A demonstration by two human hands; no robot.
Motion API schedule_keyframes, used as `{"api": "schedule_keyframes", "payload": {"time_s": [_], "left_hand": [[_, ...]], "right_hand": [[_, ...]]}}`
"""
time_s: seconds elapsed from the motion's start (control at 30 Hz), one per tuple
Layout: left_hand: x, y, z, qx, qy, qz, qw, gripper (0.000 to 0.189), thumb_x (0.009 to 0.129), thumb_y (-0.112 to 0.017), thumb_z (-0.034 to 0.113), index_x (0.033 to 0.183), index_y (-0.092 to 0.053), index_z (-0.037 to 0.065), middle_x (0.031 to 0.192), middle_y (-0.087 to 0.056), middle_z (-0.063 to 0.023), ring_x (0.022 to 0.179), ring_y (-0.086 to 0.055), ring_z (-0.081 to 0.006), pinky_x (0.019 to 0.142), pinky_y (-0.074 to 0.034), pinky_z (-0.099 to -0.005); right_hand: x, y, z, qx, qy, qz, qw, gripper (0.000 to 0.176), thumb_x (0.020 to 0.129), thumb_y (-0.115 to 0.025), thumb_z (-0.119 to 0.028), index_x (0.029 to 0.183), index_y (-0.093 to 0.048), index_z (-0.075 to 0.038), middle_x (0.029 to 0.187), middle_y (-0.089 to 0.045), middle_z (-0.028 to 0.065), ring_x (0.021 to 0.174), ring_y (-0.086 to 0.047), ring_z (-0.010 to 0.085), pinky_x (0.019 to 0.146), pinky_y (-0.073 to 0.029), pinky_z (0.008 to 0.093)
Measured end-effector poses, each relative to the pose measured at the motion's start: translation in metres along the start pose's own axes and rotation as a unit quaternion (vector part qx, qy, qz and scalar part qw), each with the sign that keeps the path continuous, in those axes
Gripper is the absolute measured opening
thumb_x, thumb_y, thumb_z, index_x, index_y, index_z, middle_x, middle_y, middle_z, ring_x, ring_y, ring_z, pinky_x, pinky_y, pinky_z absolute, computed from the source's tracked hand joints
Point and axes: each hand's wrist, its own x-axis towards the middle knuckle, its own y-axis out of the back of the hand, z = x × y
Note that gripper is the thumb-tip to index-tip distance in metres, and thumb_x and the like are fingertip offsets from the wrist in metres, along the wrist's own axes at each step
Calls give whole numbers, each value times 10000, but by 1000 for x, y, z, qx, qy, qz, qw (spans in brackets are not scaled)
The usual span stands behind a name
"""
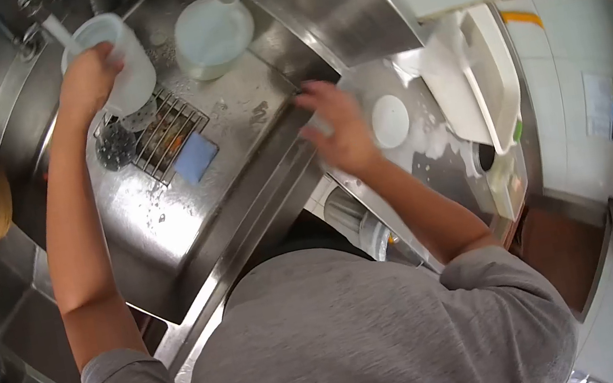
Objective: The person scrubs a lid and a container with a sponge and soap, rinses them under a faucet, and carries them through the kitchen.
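At the sink, left hand (91,80) on white container (132,78), wire rack (169,134) beneath.

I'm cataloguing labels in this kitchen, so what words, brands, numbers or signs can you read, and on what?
Legible text: none.
Wall notice: appears printed, but too small and blurred to read.
White container and round jug: no lettering can be made out.
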Motion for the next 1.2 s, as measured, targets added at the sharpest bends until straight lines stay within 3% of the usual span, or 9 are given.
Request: {"api": "schedule_keyframes", "payload": {"time_s": [0.23,0.3,0.5,0.6,0.67,0.73,0.87,1.03,1.2], "left_hand": [[-12,-7,-36,-59,208,46,975,346,814,-643,329,782,-576,-8,620,-588,-177,554,-608,-265,553,-460,-386],[-26,-32,-85,-336,444,91,826,372,838,-645,385,808,-619,16,668,-629,-98,609,-625,-224,551,-468,-380],[-129,-104,-76,-764,479,84,424,424,968,-424,369,1170,-560,22,1156,-622,-116,1052,-597,-257,941,-459,-440],[-178,-102,-66,-782,466,134,391,370,965,-447,325,1143,-580,29,1137,-630,-112,1027,-606,-255,916,-484,-399],[-202,-76,-54,-741,513,225,372,323,950,-493,275,1141,-577,28,1119,-629,-122,998,-615,-242,876,-507,-376],[-219,-46,-42,-675,535,305,406,273,916,-570,301,964,-625,37,922,-672,-100,818,-648,-234,709,-532,-373],[-252,-2,16,-3,414,141,899,383,798,-688,410,656,-556,80,562,-593,-86,520,-591,-252,530,-456,-384],[-264,19,29,99,417,7,904,422,726,-724,419,905,-628,49,875,-653,-138,893,-605,-337,797,-468,-430],[-174,48,28,8,291,305,907,526,733,-753,310,1142,-566,37,1085,-627,-147,976,-592,-309,858,-456,-407]], "right_hand": [[-102,17,161,-137,-396,104,902,930,618,-782,-493,1352,-408,-62,1369,-355,277,1242,-375,410,1023,-336,444],[-80,3,138,-170,-399,51,899,1015,587,-780,-541,1387,-357,-79,1400,-307,275,1262,-348,415,1032,-323,459],[-10,-41,36,-143,-261,-36,954,1025,575,-798,-500,1413,-340,-129,1459,-216,243,1293,-304,416,1039,-310,488],[31,-62,11,94,-151,17,984,922,638,-781,-406,1408,-353,-136,1475,-214,191,1294,-324,369,1039,-319,463],[64,-62,-20,493,-220,-54,840,805,730,-725,-338,1412,-347,-141,1445,-310,140,1286,-358,323,1048,-314,435],[96,-71,-37,565,-187,-95,798,667,829,-642,-302,1405,-355,-128,1380,-419,95,1264,-400,265,1052,-315,423],[161,-107,-61,756,-201,-162,602,546,912,-507,-414,1348,-413,-99,1323,-499,59,1197,-486,256,954,-424,481],[233,-139,-103,754,-194,-276,563,514,925,-444,-469,1290,-476,-108,1273,-538,73,1142,-535,272,871,-464,533],[268,-166,-122,693,-191,-383,581,528,936,-440,-494,1247,-509,-73,1228,-569,94,1106,-565,231,889,-478,463]]}}
